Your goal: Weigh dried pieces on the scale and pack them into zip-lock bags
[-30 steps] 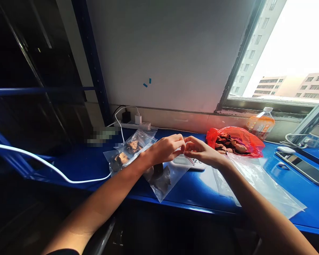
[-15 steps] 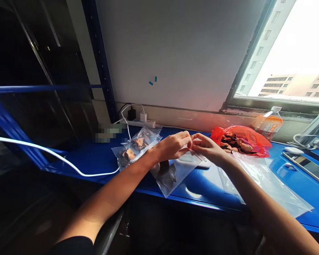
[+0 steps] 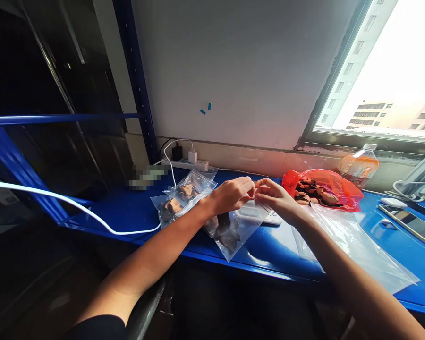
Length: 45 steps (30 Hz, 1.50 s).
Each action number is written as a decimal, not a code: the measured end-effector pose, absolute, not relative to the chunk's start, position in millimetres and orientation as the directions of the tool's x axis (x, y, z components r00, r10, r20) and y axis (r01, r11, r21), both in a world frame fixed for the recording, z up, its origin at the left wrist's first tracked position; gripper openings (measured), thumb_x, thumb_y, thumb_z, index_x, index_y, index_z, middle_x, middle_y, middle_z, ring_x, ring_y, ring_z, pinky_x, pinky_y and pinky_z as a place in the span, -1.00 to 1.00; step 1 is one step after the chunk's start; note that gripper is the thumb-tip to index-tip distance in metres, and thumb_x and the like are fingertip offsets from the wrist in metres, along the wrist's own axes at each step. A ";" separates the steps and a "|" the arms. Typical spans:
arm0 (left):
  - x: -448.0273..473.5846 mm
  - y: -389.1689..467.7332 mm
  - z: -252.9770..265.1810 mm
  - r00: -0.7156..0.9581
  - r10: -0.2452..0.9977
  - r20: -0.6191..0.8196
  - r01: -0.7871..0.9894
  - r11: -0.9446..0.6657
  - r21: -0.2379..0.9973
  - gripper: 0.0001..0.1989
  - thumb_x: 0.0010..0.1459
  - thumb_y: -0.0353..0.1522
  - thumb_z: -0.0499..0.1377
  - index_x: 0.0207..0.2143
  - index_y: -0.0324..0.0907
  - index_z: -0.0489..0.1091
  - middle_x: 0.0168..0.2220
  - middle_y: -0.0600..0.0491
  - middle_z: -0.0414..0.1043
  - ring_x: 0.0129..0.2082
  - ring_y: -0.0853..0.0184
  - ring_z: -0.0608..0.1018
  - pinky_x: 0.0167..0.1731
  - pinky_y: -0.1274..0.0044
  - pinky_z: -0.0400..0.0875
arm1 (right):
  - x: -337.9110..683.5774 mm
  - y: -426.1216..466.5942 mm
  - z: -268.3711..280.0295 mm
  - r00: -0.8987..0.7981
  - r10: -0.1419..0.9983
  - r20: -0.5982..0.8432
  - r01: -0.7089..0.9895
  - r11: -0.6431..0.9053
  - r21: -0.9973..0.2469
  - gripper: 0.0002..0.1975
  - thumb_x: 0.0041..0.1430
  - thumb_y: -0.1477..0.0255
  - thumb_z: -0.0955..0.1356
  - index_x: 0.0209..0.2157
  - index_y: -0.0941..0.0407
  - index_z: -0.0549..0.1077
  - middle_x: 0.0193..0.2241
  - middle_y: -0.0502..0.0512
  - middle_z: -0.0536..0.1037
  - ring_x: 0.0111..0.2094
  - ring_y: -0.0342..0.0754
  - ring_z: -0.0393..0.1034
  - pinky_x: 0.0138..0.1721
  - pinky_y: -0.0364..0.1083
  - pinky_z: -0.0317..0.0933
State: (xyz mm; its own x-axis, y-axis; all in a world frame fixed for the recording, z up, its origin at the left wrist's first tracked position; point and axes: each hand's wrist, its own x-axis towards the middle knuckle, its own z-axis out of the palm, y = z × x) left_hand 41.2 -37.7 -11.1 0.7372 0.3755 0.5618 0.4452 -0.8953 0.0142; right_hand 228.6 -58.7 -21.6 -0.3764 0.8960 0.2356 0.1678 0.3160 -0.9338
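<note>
Pinching the top edge of a clear bag [image 3: 244,229], my left hand [image 3: 235,194] and right hand [image 3: 271,193] hold it over the counter [image 3: 286,262]. I judge the film limp and slippery, its dark pieces [image 3: 228,233] light; the rim suits fingertips.

From where I stood, no words or numbers could be read. The orange-and-clear plastic bottle with a pale cap [image 3: 359,165] by the window bore pale lettering, too small to make out. Marks on the flat white device with buttons [image 3: 275,219], partly under a clear plastic bag [image 3: 247,232], were likewise illegible.
</note>
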 end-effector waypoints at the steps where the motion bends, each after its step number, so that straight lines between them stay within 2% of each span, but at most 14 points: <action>1: 41.2 -37.5 -11.6 0.735 0.369 0.569 0.441 -0.898 0.013 -0.93 0.14 -0.49 0.16 -0.33 -0.21 0.29 -0.31 0.04 0.39 -0.32 0.37 0.47 -0.28 0.54 0.39 | 228.8 -59.6 -20.5 -0.390 0.893 0.226 0.175 0.312 -0.934 -0.62 -0.01 0.16 0.36 -0.25 0.07 0.22 -0.45 -0.03 0.40 -0.45 -0.14 0.27 -0.45 -0.14 0.10; 4: 41.4 -37.0 -13.4 0.735 0.330 0.593 0.412 -0.911 -0.004 -0.95 0.19 -0.43 0.14 -0.28 -0.22 0.35 -0.29 0.03 0.42 -0.31 0.38 0.48 -0.27 0.55 0.39 | 230.3 -61.4 -17.8 -0.422 0.885 0.198 0.180 0.296 -0.938 -0.61 -0.04 0.19 0.38 -0.23 0.07 0.23 -0.45 -0.03 0.41 -0.45 -0.14 0.27 -0.44 -0.14 0.10; 10: 42.5 -38.1 -15.1 0.713 0.266 0.649 0.415 -0.906 -0.085 -0.79 0.27 -0.37 0.05 -0.29 -0.19 0.49 -0.31 0.02 0.47 -0.31 0.39 0.50 -0.27 0.54 0.38 | 236.6 -57.0 -22.1 -0.377 0.902 0.209 0.172 0.290 -0.942 -0.66 -0.04 0.27 0.38 -0.23 0.07 0.25 -0.48 -0.03 0.42 -0.45 -0.12 0.30 -0.47 -0.14 0.11; 15: 42.7 -41.3 -11.9 0.690 0.274 0.670 0.422 -0.904 -0.065 -0.83 0.23 -0.37 0.10 -0.38 -0.22 0.45 -0.26 -0.01 0.46 -0.27 0.36 0.49 -0.25 0.51 0.39 | 237.8 -54.1 -25.5 -0.378 0.901 0.210 0.197 0.300 -0.933 -0.73 -0.04 0.32 0.36 -0.29 0.07 0.25 -0.50 -0.01 0.42 -0.45 -0.10 0.30 -0.49 -0.13 0.12; 20: 42.0 -40.9 -11.5 0.714 0.278 0.642 0.413 -0.908 -0.067 -0.87 0.21 -0.41 0.11 -0.38 -0.21 0.43 -0.32 0.02 0.48 -0.31 0.37 0.48 -0.24 0.52 0.38 | 235.4 -56.4 -23.3 -0.410 0.892 0.191 0.182 0.285 -0.941 -0.70 -0.04 0.27 0.36 -0.31 0.06 0.21 -0.46 -0.02 0.41 -0.48 -0.14 0.25 -0.47 -0.14 0.09; 25: 43.7 -37.6 -16.4 0.740 0.262 0.619 0.435 -0.889 -0.144 -0.79 0.26 -0.36 0.06 -0.38 -0.20 0.44 -0.35 0.03 0.46 -0.35 0.38 0.47 -0.30 0.55 0.35 | 233.2 -55.9 -26.0 -0.411 0.885 0.218 0.153 0.303 -0.941 -0.76 -0.07 0.38 0.36 -0.37 0.08 0.20 -0.50 -0.06 0.35 -0.49 -0.17 0.18 -0.48 -0.16 0.02; 31: 46.9 -36.3 -19.3 0.768 0.218 0.602 0.428 -0.874 -0.231 -0.71 0.31 -0.34 -0.01 -0.39 -0.22 0.44 -0.37 0.00 0.45 -0.36 0.38 0.45 -0.33 0.56 0.32 | 224.3 -54.8 -26.2 -0.339 0.896 0.289 0.242 0.380 -0.893 -0.77 -0.07 0.33 0.35 -0.52 0.09 0.18 -0.58 -0.09 0.20 -0.54 -0.20 0.06 -0.54 -0.17 -0.07; 38: 44.5 -40.1 -13.2 0.773 0.277 0.571 0.417 -0.900 -0.129 -0.79 0.27 -0.39 0.04 -0.38 -0.20 0.42 -0.35 0.03 0.45 -0.34 0.39 0.45 -0.29 0.56 0.32 | 238.3 -45.3 -29.0 -0.210 0.930 0.300 0.413 0.363 -0.835 -0.97 -0.11 0.46 0.27 -0.51 0.11 0.31 -0.64 -0.11 0.18 -0.59 -0.20 0.04 -0.58 -0.17 -0.11; 41: 41.8 -39.0 -11.3 0.771 0.335 0.541 0.434 -0.899 -0.063 -0.84 0.25 -0.40 0.05 -0.33 -0.21 0.41 -0.31 0.03 0.46 -0.29 0.38 0.45 -0.27 0.57 0.33 | 240.0 -49.8 -26.0 -0.298 0.894 0.334 0.419 0.437 -0.796 -0.89 -0.01 0.36 0.29 -0.45 0.12 0.37 -0.58 -0.05 0.32 -0.53 -0.16 0.17 -0.53 -0.16 0.02; 45: 38.2 -37.9 -9.7 0.733 0.464 0.498 0.502 -0.862 0.065 -0.90 0.22 -0.41 0.07 -0.27 -0.18 0.38 -0.30 0.06 0.46 -0.30 0.38 0.47 -0.30 0.58 0.31 | 237.2 -60.5 -19.6 -0.420 0.843 0.336 0.517 0.527 -0.674 -0.72 0.10 0.18 0.29 -0.43 0.12 0.42 -0.47 0.05 0.45 -0.46 -0.11 0.25 -0.46 -0.14 0.11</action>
State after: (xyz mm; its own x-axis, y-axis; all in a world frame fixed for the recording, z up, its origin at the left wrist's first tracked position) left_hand 38.2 -37.9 -9.7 0.7328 0.4641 0.4976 0.5022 -0.8623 0.0646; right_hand 237.2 -60.5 -19.6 -0.4204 0.8428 0.3359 0.5173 0.5268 -0.6744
